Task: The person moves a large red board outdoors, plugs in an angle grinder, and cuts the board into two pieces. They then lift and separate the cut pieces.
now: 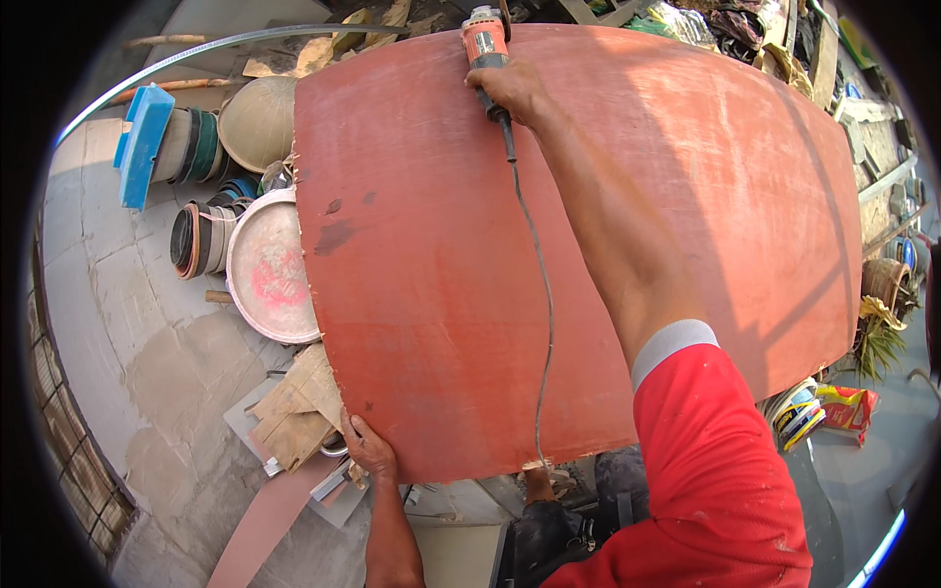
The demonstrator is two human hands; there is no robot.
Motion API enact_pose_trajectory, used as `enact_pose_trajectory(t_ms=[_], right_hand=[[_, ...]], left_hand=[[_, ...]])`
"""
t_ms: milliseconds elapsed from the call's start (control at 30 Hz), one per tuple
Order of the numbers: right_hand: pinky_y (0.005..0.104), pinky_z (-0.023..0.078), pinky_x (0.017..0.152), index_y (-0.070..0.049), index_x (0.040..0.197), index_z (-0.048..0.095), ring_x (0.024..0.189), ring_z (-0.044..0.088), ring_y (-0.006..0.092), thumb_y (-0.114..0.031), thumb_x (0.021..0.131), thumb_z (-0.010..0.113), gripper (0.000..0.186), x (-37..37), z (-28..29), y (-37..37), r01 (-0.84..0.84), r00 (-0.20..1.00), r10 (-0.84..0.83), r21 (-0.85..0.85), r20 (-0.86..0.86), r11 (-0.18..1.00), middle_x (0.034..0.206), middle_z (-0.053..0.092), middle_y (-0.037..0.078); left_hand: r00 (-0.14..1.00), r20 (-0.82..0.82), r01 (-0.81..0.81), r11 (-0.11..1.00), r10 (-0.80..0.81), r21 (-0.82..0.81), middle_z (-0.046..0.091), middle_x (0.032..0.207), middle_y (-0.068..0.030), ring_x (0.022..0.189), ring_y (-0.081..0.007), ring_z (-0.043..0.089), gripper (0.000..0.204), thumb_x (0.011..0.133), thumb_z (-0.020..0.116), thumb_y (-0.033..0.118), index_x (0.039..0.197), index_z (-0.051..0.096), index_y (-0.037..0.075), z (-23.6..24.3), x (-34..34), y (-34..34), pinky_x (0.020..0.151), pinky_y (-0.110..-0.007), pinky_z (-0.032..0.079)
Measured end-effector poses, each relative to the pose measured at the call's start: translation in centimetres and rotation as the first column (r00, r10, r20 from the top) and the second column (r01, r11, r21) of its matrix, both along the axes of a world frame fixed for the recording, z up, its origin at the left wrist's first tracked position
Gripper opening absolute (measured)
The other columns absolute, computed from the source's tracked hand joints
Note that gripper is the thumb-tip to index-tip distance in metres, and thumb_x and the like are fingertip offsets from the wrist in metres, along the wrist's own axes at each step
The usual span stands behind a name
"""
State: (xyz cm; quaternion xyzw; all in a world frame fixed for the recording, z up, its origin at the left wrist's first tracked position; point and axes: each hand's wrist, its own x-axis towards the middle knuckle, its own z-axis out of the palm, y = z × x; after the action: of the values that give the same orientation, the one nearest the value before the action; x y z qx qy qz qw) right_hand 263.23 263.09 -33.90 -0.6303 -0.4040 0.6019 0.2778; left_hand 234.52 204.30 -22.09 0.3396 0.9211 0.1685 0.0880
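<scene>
A large reddish-brown board (441,294) lies flat in front of me, its left edge splintered. My right hand (512,90) reaches across to its far edge and is wrapped round the body of an angle grinder (485,44). The grinder's disc (506,20) stands edge-on at the board's far rim; whether it touches the wood I cannot tell. A dark power cord (545,294) runs from the tool back over the board toward me. At the near left corner my left hand (369,449) grips the board's edge, thumb on top, the other fingers mostly hidden.
Along the left stand stacked buckets (201,235), a round pale lid (274,267), a blue plastic piece (144,142) and wood scraps (297,407). Timber and debris (823,59) pile up at the far right. A paint bucket (796,416) and a red packet (848,410) sit near right.
</scene>
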Motion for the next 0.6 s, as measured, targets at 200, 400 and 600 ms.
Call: enact_pose_trajectory(t_ms=[200, 400, 600], right_hand=[[0.037, 0.049, 0.045, 0.007, 0.091, 0.071, 0.055, 0.063, 0.0188, -0.02, 0.078, 0.087, 0.034, -0.3, -0.6, -0.9, 0.016, 1.0, -0.016, 0.008, -0.022, 1.0, 0.074, 0.067, 0.01], [0.0371, 0.05, 0.046, 0.007, 0.09, 0.072, 0.056, 0.063, 0.0186, -0.02, 0.078, 0.087, 0.033, -0.1, -0.8, -1.5, 0.024, 0.998, -0.023, 0.004, -0.053, 1.0, 0.075, 0.068, 0.01], [0.0388, 0.053, 0.052, 0.005, 0.086, 0.073, 0.059, 0.067, 0.0217, -0.025, 0.076, 0.085, 0.033, 0.1, -1.5, -2.0, 0.007, 1.0, -0.007, 0.016, -0.012, 1.0, 0.075, 0.071, 0.013]], left_hand=[[1.0, 0.011, -0.014, 1.0, 0.014, -0.005, 0.063, 0.147, -0.025, 0.133, -0.0378, 0.062, 0.046, 0.114, 0.051, 0.027, 0.146, 0.06, -0.004, 0.0, -0.1, -0.1, 0.113, -0.042, 0.047], [1.0, 0.019, -0.007, 1.0, 0.007, 0.002, 0.063, 0.147, -0.0255, 0.134, -0.0384, 0.061, 0.046, 0.114, 0.05, 0.028, 0.146, 0.059, -0.005, -0.1, -0.2, -0.2, 0.113, -0.042, 0.047], [1.0, 0.007, 0.01, 1.0, -0.01, 0.0, 0.064, 0.146, -0.0259, 0.132, -0.039, 0.062, 0.046, 0.114, 0.05, 0.027, 0.147, 0.059, -0.005, 0.0, 0.1, 0.0, 0.112, -0.043, 0.047]])
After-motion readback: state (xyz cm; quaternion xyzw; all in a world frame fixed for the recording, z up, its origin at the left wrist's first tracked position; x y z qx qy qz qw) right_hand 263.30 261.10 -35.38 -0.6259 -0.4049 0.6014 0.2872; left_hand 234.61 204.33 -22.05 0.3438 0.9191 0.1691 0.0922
